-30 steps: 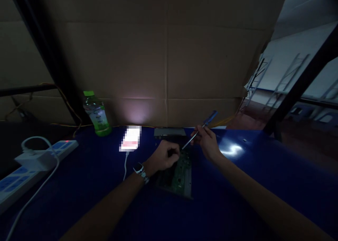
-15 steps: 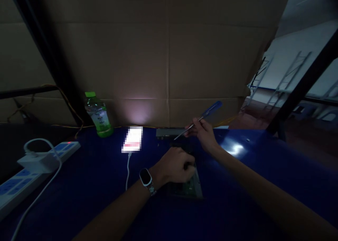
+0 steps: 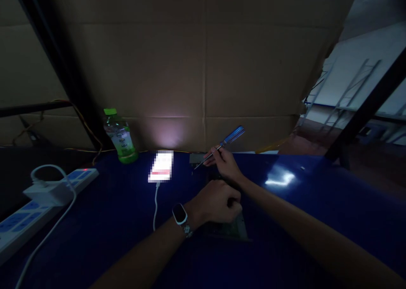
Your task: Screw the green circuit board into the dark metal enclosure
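Observation:
My right hand [image 3: 226, 163] holds a screwdriver by its metal shaft, the blue handle [image 3: 233, 135] pointing up and to the right and the tip down to the left. Under that tip, by the cardboard, lies a dark flat bar-like part [image 3: 197, 158], partly covered by the hand. My left hand [image 3: 220, 201], with a watch [image 3: 179, 214] on its wrist, is curled over a dark green circuit board [image 3: 234, 230]. Its fingers are bent together, and what they grip, if anything, is hidden.
A lit phone [image 3: 161, 166] with a white cable lies left of the hands. Behind it stand a green-capped bottle [image 3: 122, 141] and a cardboard wall [image 3: 142, 69]. A power strip [image 3: 23, 219] with a white plug is at the left on the blue table [image 3: 114, 238].
My right hand and the screwdriver have moved left, bringing the tip closer to the bar-like part. My left hand stays over the board. The view has shifted slightly.

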`<act>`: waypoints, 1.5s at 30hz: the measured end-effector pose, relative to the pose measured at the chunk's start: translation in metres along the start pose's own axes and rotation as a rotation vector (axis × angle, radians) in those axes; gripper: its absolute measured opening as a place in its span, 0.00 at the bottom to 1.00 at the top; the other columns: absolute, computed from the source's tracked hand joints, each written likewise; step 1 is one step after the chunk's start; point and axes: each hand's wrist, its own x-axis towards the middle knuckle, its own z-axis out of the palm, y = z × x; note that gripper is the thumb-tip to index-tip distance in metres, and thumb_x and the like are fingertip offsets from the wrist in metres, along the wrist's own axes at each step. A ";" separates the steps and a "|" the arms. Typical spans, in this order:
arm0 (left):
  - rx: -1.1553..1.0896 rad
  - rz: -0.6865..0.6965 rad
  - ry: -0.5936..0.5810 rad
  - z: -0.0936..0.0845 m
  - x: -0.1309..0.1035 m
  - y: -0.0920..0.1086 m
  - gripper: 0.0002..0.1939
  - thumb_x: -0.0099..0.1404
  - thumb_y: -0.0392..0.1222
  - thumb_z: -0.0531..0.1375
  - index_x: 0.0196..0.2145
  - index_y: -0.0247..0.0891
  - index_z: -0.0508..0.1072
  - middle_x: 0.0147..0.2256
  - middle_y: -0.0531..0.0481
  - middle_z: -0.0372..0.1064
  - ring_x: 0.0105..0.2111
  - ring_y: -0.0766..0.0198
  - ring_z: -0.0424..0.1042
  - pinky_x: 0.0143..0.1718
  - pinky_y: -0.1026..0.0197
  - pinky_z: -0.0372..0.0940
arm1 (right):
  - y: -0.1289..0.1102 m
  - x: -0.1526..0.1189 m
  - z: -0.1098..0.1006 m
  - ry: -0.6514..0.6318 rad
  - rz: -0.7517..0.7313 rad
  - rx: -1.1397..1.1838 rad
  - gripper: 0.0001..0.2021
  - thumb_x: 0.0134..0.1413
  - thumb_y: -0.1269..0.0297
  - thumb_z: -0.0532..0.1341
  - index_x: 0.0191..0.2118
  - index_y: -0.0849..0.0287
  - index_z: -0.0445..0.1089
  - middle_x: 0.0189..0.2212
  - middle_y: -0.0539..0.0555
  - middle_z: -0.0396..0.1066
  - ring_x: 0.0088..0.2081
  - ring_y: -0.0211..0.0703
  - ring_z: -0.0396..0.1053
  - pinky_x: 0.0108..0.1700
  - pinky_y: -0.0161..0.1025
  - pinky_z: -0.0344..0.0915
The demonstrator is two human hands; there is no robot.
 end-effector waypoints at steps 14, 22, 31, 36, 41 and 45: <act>-0.001 -0.022 -0.031 -0.003 0.001 0.002 0.09 0.52 0.32 0.52 0.20 0.36 0.71 0.21 0.51 0.70 0.19 0.69 0.63 0.23 0.64 0.55 | 0.006 -0.002 0.001 0.041 0.073 0.116 0.20 0.48 0.43 0.63 0.30 0.58 0.66 0.25 0.50 0.74 0.23 0.38 0.73 0.27 0.36 0.72; 0.035 -0.036 0.077 -0.014 0.002 -0.003 0.10 0.54 0.33 0.55 0.28 0.37 0.76 0.23 0.52 0.72 0.22 0.68 0.67 0.26 0.64 0.58 | -0.004 -0.005 -0.013 0.112 0.076 0.149 0.18 0.49 0.45 0.64 0.30 0.56 0.66 0.25 0.51 0.75 0.23 0.42 0.74 0.27 0.40 0.72; -0.009 -0.303 0.262 -0.057 -0.006 -0.059 0.13 0.61 0.45 0.59 0.40 0.35 0.73 0.32 0.48 0.74 0.31 0.63 0.72 0.31 0.63 0.63 | -0.023 -0.037 -0.039 0.199 0.035 0.155 0.13 0.54 0.52 0.62 0.31 0.57 0.67 0.28 0.52 0.75 0.25 0.42 0.74 0.30 0.41 0.73; -0.087 -0.287 0.086 -0.055 -0.010 -0.072 0.12 0.62 0.46 0.60 0.37 0.35 0.75 0.32 0.48 0.75 0.31 0.64 0.72 0.32 0.64 0.63 | -0.028 -0.039 -0.040 0.219 0.016 0.167 0.13 0.54 0.52 0.62 0.31 0.57 0.66 0.28 0.52 0.75 0.25 0.42 0.74 0.30 0.40 0.72; -0.089 -0.322 0.079 -0.053 -0.010 -0.070 0.13 0.64 0.46 0.57 0.36 0.34 0.76 0.29 0.49 0.73 0.25 0.67 0.69 0.25 0.66 0.60 | -0.031 -0.039 -0.039 0.207 0.006 0.178 0.12 0.55 0.53 0.62 0.31 0.57 0.65 0.27 0.51 0.75 0.25 0.42 0.74 0.30 0.40 0.72; -0.190 -0.378 0.051 -0.053 -0.009 -0.069 0.12 0.64 0.44 0.57 0.37 0.33 0.75 0.29 0.49 0.72 0.20 0.71 0.65 0.19 0.68 0.57 | -0.032 -0.039 -0.041 0.211 -0.010 0.178 0.11 0.57 0.54 0.61 0.31 0.57 0.66 0.27 0.51 0.75 0.25 0.41 0.74 0.29 0.40 0.72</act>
